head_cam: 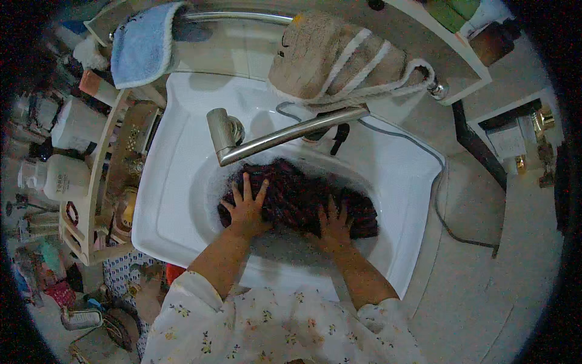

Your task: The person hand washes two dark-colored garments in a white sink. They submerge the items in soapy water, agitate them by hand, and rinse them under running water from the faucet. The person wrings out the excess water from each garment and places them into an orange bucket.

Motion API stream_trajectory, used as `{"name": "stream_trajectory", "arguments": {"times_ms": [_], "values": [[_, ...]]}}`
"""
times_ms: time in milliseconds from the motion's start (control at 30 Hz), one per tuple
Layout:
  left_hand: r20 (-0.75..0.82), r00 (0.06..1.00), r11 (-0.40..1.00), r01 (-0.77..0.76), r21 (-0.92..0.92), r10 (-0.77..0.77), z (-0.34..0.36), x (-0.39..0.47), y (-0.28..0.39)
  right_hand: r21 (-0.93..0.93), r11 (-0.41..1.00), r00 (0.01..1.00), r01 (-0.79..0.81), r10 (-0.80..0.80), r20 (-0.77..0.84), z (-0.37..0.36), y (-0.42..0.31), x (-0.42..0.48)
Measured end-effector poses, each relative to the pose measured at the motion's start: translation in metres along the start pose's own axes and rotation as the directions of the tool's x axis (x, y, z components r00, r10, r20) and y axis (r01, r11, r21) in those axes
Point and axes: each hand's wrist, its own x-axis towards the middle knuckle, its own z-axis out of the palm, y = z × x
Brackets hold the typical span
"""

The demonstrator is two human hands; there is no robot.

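Note:
Dark reddish, wet-looking fabric (295, 195) lies in the bowl of a white washbasin (173, 177), with water and some suds around it. My left hand (245, 209) rests on the left part of the cloth, fingers spread. On the right part of the cloth lies my right hand (334, 227), its fingers also apart and pointing away from me. Neither hand is seen to grasp the fabric. Above the bowl's far side extends a metal swivel faucet (291, 132), its ribbed outlet head at the left end.
A blue cloth (141, 50) and a beige towel with white stripes (341, 59) hang from a metal rail (241, 17) behind the basin. At left stands a shelf unit (102, 168) beside a white bottle (68, 177). A grey cable (436, 195) runs down past the basin's right edge.

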Motion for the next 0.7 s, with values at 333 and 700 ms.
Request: {"name": "stream_trajectory", "arguments": {"times_ms": [333, 700], "values": [[0.029, 0.981, 0.981, -0.193, -0.037, 0.194, 0.060, 0.064, -0.027, -0.146, 0.988, 0.973, 0.051, -0.016, 0.231, 0.057, 0.009, 0.064], [0.074, 0.964, 0.962, -0.245, -0.125, 0.255, 0.069, 0.093, -0.030, 0.004, 0.998, 0.998, -0.055, 0.055, -0.009, 0.072, 0.008, 0.094]]}}
